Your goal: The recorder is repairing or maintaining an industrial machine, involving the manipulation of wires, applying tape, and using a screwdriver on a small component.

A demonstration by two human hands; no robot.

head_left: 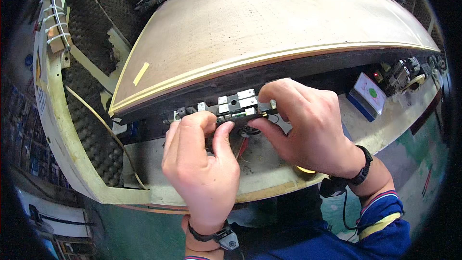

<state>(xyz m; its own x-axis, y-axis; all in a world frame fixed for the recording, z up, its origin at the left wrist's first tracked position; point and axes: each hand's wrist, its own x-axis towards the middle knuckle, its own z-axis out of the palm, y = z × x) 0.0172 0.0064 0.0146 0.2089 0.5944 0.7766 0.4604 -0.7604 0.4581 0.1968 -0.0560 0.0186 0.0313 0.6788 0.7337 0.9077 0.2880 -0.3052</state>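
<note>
Black bar (234, 107) with white blocks (247, 100) sits between the fingers: left hand (204, 156) and right hand (308, 127) both pinching it, thumbs nearside, barely open. I'd press evenly, keep it level.

Left hand (201, 159), right hand (312, 129), both curled

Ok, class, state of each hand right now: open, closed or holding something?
Left hand: closed, holding the left part of the black-and-silver assembly.
Right hand: closed, holding the same assembly near its right end.
</note>
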